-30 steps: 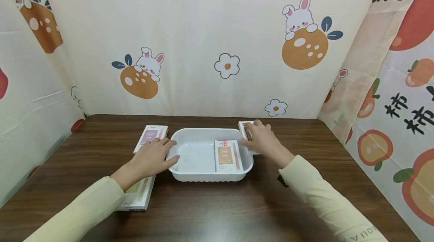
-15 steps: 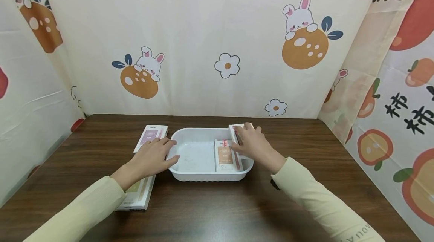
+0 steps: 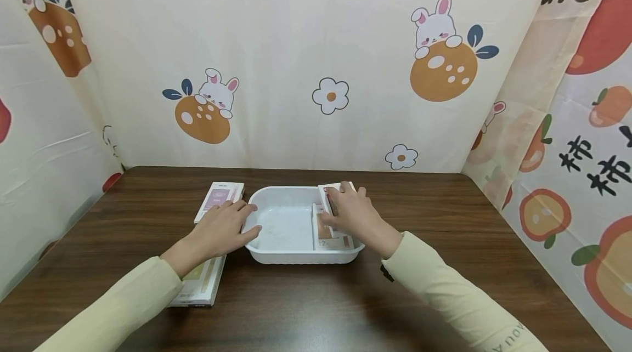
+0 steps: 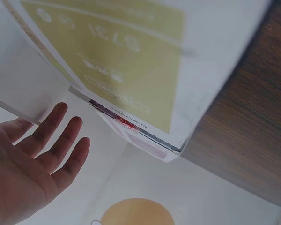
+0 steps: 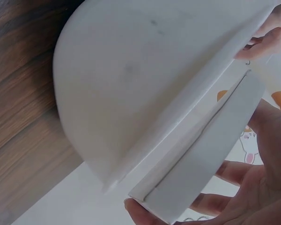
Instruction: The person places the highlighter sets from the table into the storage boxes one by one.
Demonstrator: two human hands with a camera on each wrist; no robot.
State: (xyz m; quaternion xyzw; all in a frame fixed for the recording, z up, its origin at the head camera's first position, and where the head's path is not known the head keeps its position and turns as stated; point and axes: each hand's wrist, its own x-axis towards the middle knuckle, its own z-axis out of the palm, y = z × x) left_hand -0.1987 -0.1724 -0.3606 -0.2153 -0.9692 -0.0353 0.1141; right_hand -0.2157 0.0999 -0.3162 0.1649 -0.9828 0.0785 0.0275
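Observation:
My right hand (image 3: 353, 214) grips a flat white box (image 5: 210, 145) by its sides, over the right part of a white plastic tub (image 3: 301, 257). The held box is tilted in the right wrist view, and my fingers hide much of its front. Below it in the tub lies another white box with an orange label (image 3: 326, 244), partly covered in the head view. My left hand (image 3: 219, 228) is at the tub's left rim with fingers spread and fairly straight. Under that forearm lies a white box with a yellow-green label (image 4: 126, 56).
A white box with a purple label (image 3: 217, 197) lies left of the tub, behind my left hand. Everything stands on a dark wooden table (image 3: 316, 308). A printed cloth (image 3: 276, 39) with rabbits and fruit rises behind the table and along both sides.
My right hand has carried its box leftward from beside the tub's right rim to over the orange-labelled box. My left hand has stayed in place.

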